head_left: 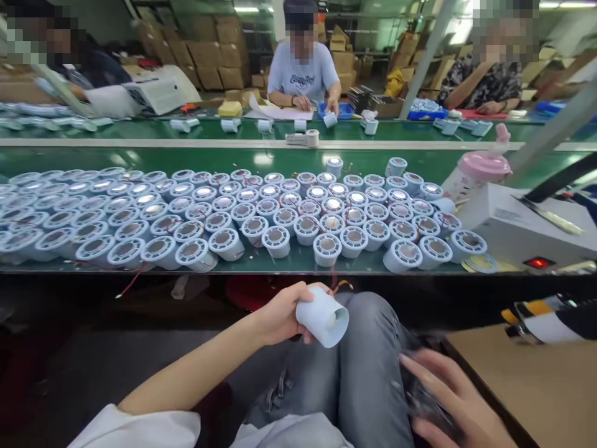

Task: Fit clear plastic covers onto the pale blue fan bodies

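Head view: left fingers (305, 292) are clamping one pale-blue housing (321, 316), dozens more housings (276, 238) filling the tabletop (209, 157), completion unclear, right fingers (426, 373) blurring, grip unreadable.

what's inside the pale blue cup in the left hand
At the open end of the pale blue cup, some inner wall and a small pale patch, too blurred to name, show; its wall hides the deeper interior.
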The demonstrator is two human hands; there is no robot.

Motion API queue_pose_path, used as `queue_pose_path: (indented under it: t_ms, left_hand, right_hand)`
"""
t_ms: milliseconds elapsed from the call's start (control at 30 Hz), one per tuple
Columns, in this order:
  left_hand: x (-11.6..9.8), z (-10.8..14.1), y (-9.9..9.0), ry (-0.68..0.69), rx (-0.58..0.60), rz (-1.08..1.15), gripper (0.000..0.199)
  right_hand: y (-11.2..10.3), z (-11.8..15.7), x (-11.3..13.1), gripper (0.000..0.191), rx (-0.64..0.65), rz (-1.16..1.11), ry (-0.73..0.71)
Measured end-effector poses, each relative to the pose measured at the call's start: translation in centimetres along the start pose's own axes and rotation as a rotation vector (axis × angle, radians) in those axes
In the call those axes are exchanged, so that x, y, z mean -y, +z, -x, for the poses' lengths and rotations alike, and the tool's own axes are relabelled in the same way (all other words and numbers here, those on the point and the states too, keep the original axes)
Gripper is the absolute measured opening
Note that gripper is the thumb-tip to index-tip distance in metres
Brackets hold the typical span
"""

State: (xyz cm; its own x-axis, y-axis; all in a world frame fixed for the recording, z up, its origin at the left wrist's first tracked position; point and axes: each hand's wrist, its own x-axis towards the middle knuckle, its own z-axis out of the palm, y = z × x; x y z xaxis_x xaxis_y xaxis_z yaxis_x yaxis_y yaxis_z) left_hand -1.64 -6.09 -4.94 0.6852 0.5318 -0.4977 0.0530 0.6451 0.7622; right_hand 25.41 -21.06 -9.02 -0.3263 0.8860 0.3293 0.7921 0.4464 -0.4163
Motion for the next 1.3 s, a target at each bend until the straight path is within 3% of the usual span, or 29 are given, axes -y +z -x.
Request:
queue_pose_path:
  t_ms: [100, 167, 267, 400, 467, 567, 700, 833, 933, 1033, 1133, 1200, 1300]
  left_hand:
    - [1.3, -2.0, 1.2, -0.171, 0.151, -0.124, 0.043]
    - [1.4, -2.5, 1.8, -0.171, 0.218, -0.268, 0.041]
    - [0.9, -2.2, 2.4, 0.037, 0.218, -0.613, 0.029]
    - [0.9, -1.6, 3.1, 0.348, 0.05, -0.983, 0.023]
    - [1.4, -1.7, 3.2, 0.409, -0.004, -0.972, 0.033]
    - [2.7, -2.4, 2.7, 0.508, -0.025, -0.91, 0.065]
    - [4.0, -3.5, 1.6, 0.629, 0.046, -0.919, 0.065]
    - [4.1, -3.4, 1.6, 0.568, 0.182, -0.842, 0.071]
    - [3.8, -3.0, 2.3, 0.443, 0.207, -0.66, 0.069]
    - [3.9, -2.8, 2.9, 0.343, 0.211, -0.365, 0.063]
    - [4.0, -2.7, 3.1, 0.3, 0.241, -0.179, 0.059]
    - [3.8, -2.5, 3.0, 0.277, 0.277, -0.194, 0.063]
    - [3.3, -2.2, 2.9, 0.268, 0.304, -0.333, 0.072]
  right_hand:
    - [1.1, -2.7, 2.0, 0.046, -0.087, 0.116, -0.051]
    - [1.6, -4.6, 2.6, 0.046, -0.108, 0.192, -0.02]
    - [1.8, -5.8, 2.5, 0.035, -0.022, 0.169, 0.103]
    - [1.2, -5.2, 2.0, 0.008, 0.111, -0.13, 0.297]
    - [0.9, -5.0, 2.0, 0.007, 0.145, -0.349, 0.382]
    - [0.4, -5.1, 2.0, 0.023, 0.107, -0.615, 0.497]
    - [0.3, -5.1, 1.5, 0.029, 0.015, -0.785, 0.628]
    - [0.6, -4.9, 0.9, 0.033, -0.069, -1.011, 0.743]
    - [0.7, -4.8, 0.7, 0.031, -0.121, -1.156, 0.792]
    - [0.5, -4.4, 0.8, 0.015, -0.106, -1.04, 0.588]
    - [0.2, -3.5, 1.2, 0.041, -0.081, -0.681, 0.353]
    - [0.0, -2.9, 1.3, 0.04, -0.083, -0.55, 0.299]
    - [0.0, -2.4, 1.3, 0.038, -0.06, -0.601, 0.343]
